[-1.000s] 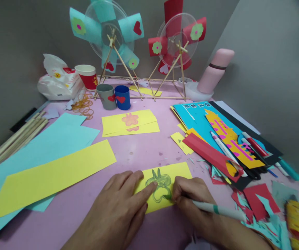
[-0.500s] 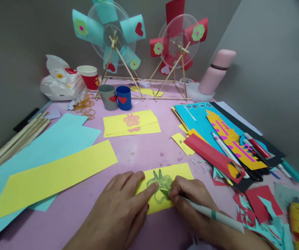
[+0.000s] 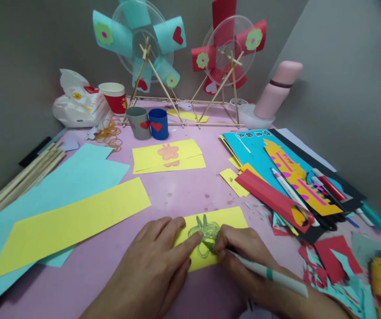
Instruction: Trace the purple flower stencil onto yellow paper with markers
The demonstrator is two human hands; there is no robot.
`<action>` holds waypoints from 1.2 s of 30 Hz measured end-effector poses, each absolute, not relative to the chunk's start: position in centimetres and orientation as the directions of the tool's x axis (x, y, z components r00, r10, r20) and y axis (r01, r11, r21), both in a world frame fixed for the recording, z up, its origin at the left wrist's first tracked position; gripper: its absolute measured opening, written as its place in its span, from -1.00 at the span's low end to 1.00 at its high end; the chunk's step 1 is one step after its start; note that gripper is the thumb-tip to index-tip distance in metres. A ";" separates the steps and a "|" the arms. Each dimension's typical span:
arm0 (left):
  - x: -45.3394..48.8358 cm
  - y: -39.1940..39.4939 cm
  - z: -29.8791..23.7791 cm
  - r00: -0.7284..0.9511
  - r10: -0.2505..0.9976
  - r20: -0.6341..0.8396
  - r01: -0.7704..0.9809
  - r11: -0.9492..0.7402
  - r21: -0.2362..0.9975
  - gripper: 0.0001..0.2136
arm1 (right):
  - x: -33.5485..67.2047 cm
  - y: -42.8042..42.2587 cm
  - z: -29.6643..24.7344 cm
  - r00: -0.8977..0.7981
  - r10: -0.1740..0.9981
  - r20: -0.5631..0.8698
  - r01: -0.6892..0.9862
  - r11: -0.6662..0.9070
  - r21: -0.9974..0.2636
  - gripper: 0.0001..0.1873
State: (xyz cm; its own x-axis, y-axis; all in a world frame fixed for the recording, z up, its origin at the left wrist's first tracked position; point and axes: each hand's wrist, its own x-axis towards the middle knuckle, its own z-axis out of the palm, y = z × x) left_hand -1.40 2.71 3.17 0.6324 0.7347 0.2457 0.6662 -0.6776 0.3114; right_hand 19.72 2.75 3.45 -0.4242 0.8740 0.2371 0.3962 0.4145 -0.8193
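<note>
Under my hands lies a yellow paper rectangle (image 3: 233, 217) with a green butterfly drawing (image 3: 204, 232) on it. My left hand (image 3: 163, 248) rests flat on its left part, fingers stretched out, the index fingertip touching the drawing. My right hand (image 3: 240, 248) grips a white marker (image 3: 276, 278) with a green band, its tip hidden by the fingers at the drawing's right side. The upper wings are scribbled green; the lower ones are partly filled. Farther back lies another yellow paper (image 3: 190, 150) with a pink butterfly drawing (image 3: 168, 153).
Left are a long yellow strip (image 3: 77, 226), light-blue sheets (image 3: 87, 173) and wooden sticks (image 3: 27, 181). Two paper pinwheels (image 3: 167, 33) on stick frames stand behind small cups (image 3: 159, 124). Right lie a red paper strip (image 3: 270, 197), markers (image 3: 329, 184), paper scraps (image 3: 339, 274) and a pink bottle (image 3: 278, 91).
My right hand and the marker have shifted slightly left over the drawing. A bit more green seems to fill the lower part. My left hand stays in place on the paper.
</note>
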 end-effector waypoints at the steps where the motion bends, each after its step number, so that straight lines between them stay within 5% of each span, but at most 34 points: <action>1: -1.4 2.7 3.2 0.632 0.735 0.246 0.668 -0.677 0.309 -0.59 | 19.7 2.8 3.5 -0.428 0.874 0.232 0.398 0.413 -0.819 -0.85; 36: -1.5 2.7 2.9 0.641 0.734 0.227 0.662 -0.677 0.322 -0.59 | 19.9 3.0 3.6 -0.506 0.827 0.246 0.263 0.419 -0.869 -0.84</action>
